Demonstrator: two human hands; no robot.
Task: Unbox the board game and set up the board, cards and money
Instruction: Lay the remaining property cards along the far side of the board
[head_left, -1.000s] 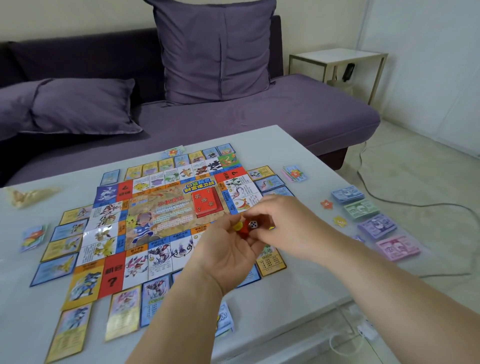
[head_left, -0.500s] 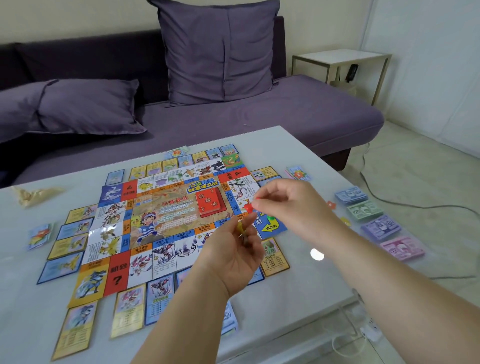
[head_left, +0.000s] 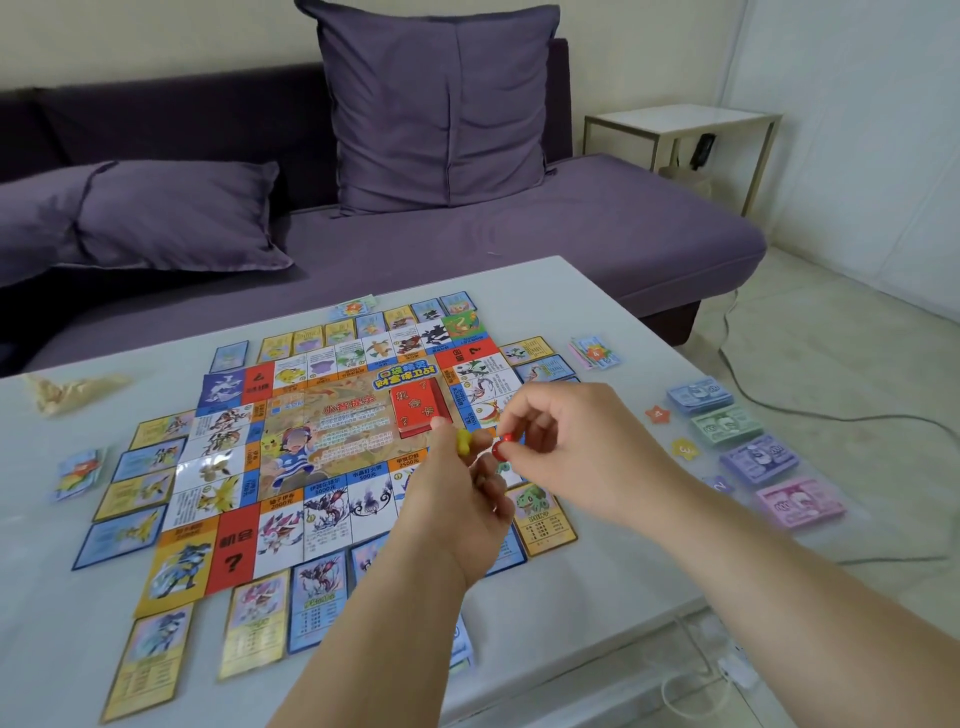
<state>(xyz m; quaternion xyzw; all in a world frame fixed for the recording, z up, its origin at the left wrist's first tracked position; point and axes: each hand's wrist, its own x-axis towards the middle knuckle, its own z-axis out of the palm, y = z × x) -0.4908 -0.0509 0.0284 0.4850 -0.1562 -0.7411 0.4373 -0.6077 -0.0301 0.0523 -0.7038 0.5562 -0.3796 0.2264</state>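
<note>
Head view: your right hand is pinching a red plastic pawn away from your left hand, which grips a yellow pawn, for placing.

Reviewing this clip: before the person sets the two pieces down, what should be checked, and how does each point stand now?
1. Red piece pinched by the right hand: ok.
2. Yellow piece held by the left hand: ok.
3. Board lying open and flat on the table: ok.
4. Red card deck sitting on the board's middle: ok.
5. Money stacks sorted in four piles to the right of the board: ok.
6. Board corner below the hands free for the pieces: cannot tell, the hands cover it.
</note>
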